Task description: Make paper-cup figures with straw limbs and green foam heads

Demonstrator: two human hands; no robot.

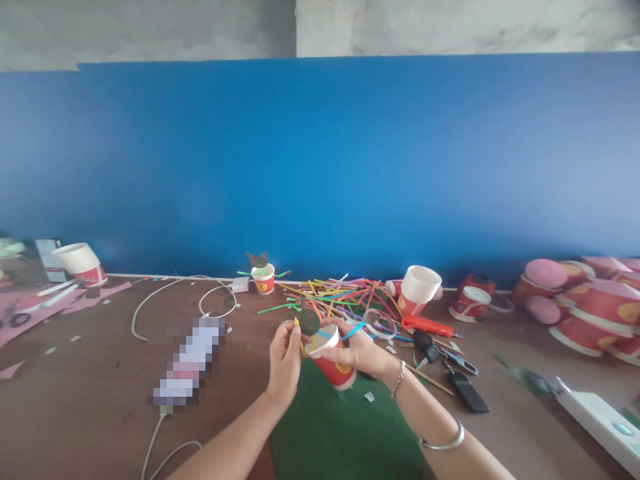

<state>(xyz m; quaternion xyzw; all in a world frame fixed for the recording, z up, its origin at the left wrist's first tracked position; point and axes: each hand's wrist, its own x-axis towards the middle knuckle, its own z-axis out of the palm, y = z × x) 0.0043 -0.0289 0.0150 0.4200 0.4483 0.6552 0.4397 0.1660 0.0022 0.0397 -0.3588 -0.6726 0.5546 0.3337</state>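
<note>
Cup (345, 379) leaning between both hands, open mouth toward the left one

Gripping red-and-white cup with right hand (361, 350), fingers curved around its outer side and thumb across the near wall — closed on it, not spread. Not standing upright: tilted, with long axis going from rim at upper left down to base at lower right. Lying directly to the right of left hand (285, 367), with rim near left fingertips and base well farther from them. Nearer to the cup's body, right hand; nearer to its opening, left hand.

Pinching yellow strip (297, 323) between thumb and fingers of left hand, almost closed, beside the rim. Just above the mouth, dark round piece (309, 322), between the two hands. Cannot tell exactly, because of blur, about contact of left fingers with this piece. Also seen at right fingers — blue strip (354, 331), pointing up and outward to the right.

Below the hands, green sheet (345, 433) on brown table (240, 427). Beyond them, loose pile of coloured strips (335, 293), and near its left end, small decorated cup (264, 285), standing upright with another dark piece above its rim
</note>
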